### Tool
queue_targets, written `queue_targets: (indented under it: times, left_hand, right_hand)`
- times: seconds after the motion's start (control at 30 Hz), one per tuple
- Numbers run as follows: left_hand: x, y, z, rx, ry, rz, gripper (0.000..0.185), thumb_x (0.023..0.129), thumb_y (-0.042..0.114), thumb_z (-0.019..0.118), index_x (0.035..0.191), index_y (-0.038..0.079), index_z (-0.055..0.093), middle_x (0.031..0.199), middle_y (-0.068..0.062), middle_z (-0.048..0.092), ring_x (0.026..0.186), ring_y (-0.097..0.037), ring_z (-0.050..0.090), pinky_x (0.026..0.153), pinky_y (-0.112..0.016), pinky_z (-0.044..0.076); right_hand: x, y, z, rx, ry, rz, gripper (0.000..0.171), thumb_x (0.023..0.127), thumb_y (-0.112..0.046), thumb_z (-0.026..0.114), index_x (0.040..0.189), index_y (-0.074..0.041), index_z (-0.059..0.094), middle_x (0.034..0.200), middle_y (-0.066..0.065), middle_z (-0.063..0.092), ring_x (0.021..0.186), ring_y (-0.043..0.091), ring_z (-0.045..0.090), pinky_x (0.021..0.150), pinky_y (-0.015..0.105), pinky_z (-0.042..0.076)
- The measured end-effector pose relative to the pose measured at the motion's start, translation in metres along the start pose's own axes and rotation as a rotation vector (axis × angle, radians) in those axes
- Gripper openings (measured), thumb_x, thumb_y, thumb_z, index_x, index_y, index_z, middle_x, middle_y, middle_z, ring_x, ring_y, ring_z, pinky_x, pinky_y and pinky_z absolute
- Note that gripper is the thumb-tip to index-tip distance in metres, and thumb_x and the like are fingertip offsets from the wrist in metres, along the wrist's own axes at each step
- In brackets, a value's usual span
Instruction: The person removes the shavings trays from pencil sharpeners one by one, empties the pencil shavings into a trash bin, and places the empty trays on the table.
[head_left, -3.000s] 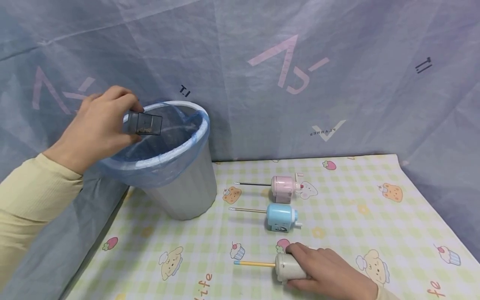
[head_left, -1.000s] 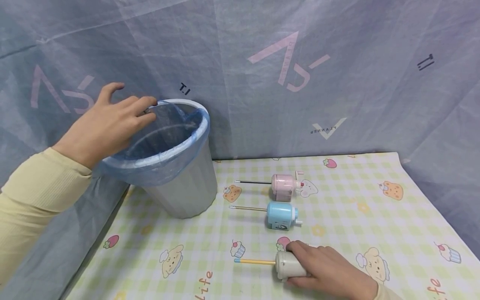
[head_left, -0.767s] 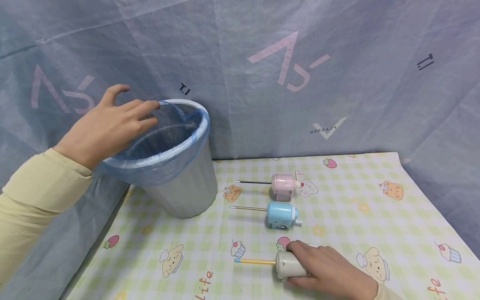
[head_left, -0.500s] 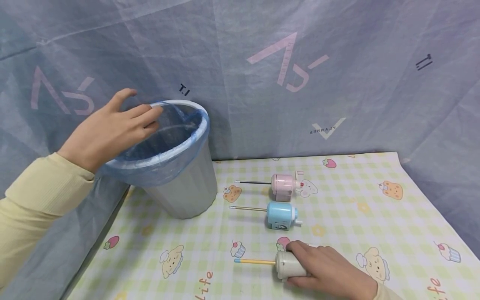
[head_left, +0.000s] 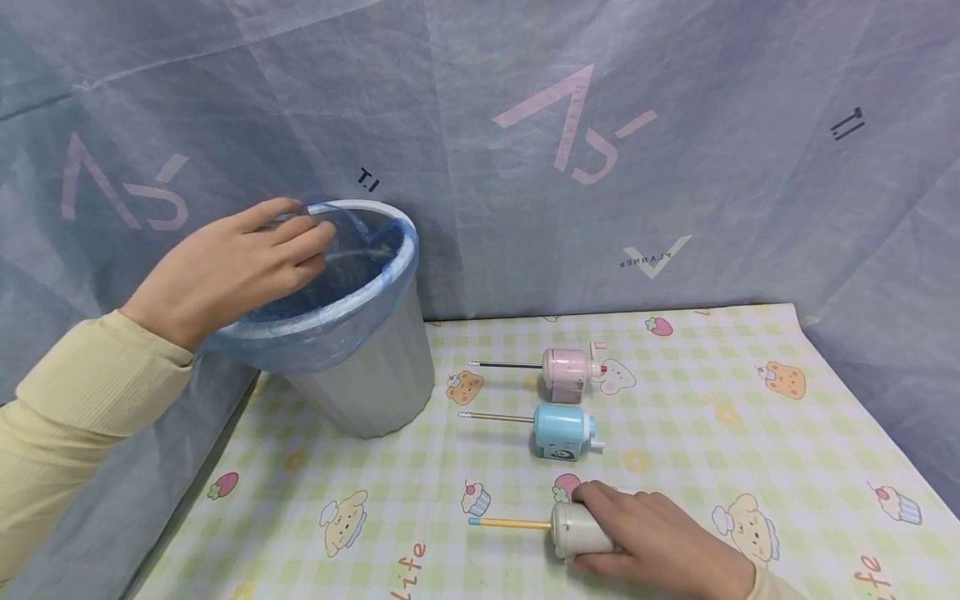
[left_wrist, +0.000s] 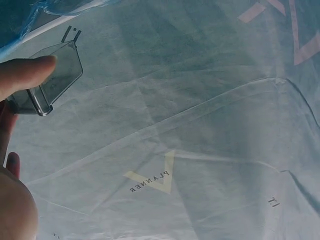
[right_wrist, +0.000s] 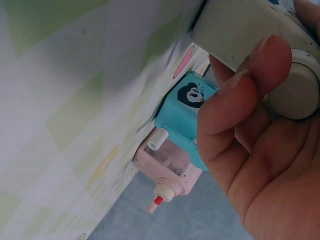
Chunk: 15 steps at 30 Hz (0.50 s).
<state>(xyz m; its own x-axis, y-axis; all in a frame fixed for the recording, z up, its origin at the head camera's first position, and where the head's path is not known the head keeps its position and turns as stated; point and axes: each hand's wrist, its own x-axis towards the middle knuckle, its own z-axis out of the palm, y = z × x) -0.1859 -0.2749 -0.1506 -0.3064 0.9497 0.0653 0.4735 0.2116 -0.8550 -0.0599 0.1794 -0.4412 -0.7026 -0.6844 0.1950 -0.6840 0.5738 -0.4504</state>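
My left hand [head_left: 232,262] hovers over the near rim of the grey bin [head_left: 360,375], which has a blue liner. In the left wrist view its thumb [left_wrist: 25,75] pinches a small clear grey tray [left_wrist: 55,80]; the head view hides this tray behind the fingers. My right hand [head_left: 660,542] grips a grey pencil sharpener [head_left: 581,531] lying on the table near the front edge. A yellow pencil [head_left: 510,525] sticks out of its left side. In the right wrist view the fingers curl round the grey sharpener [right_wrist: 240,30].
A blue sharpener [head_left: 562,432] and a pink sharpener [head_left: 567,375], each with a pencil in it, lie behind the grey one. All rest on a checked cartoon tablecloth [head_left: 712,433]. Blue-grey sheeting hangs behind and on both sides.
My left hand has shifted a little right and lowered its raised fingers toward the bin's opening. The tray, in plain sight three seconds ago, is now behind the fingers. My right hand has not moved.
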Motion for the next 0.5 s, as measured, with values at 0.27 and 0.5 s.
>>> queue_targets:
  times: [0.27, 0.5]
  left_hand:
    - [-0.0049, 0.0017, -0.0021, -0.082, 0.046, -0.134, 0.035, 0.078, -0.03, 0.074, 0.101, -0.005, 0.067, 0.122, -0.021, 0.059, 0.106, -0.039, 0.06, 0.114, -0.052, 0.044]
    - [-0.0037, 0.007, -0.0025, -0.204, 0.264, -0.423, 0.012, 0.088, -0.021, 0.065, 0.097, -0.013, 0.069, 0.111, -0.026, 0.066, 0.09, -0.044, 0.067, 0.094, -0.058, 0.055]
  right_hand:
    - [0.0005, -0.0015, 0.0007, -0.018, 0.018, -0.001, 0.048, 0.097, -0.055, 0.076, 0.129, -0.025, 0.055, 0.1, -0.025, 0.053, 0.067, -0.007, 0.045, 0.059, 0.017, 0.042]
    - [0.0015, -0.0014, 0.0002, 0.007, -0.019, 0.008, 0.049, 0.098, -0.056, 0.074, 0.129, -0.023, 0.054, 0.1, -0.023, 0.052, 0.067, -0.006, 0.044, 0.058, 0.018, 0.042]
